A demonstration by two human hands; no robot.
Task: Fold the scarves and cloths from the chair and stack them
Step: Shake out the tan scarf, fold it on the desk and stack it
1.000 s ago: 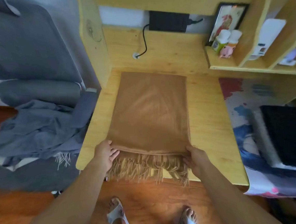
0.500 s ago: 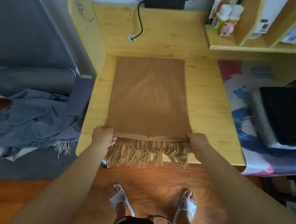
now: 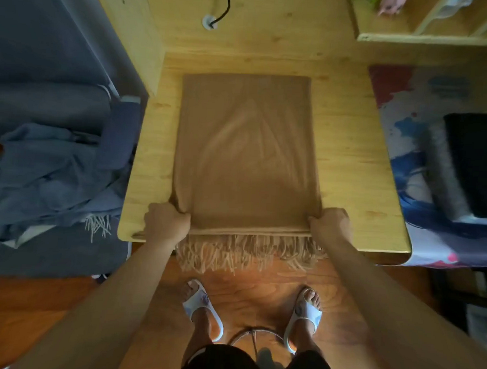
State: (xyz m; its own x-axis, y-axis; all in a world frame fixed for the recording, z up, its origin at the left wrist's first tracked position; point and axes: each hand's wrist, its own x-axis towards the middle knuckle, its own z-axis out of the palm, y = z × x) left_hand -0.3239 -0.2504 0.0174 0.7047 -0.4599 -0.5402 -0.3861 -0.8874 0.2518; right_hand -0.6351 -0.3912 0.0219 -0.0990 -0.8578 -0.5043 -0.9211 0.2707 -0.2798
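The tan scarf (image 3: 248,153) lies flat along the wooden worktop (image 3: 350,167), its fringe hanging over the near edge. The left hand (image 3: 167,222) and right hand (image 3: 330,224) each grip a near corner, fingers curled into the fabric, which now bunches more at both corners than half a second ago. The grey-blue scarves (image 3: 48,174) remain heaped on the chair (image 3: 120,138) at left.

One tan scarf (image 3: 248,156) — one blue scarf (image 3: 54,174) — two hands.
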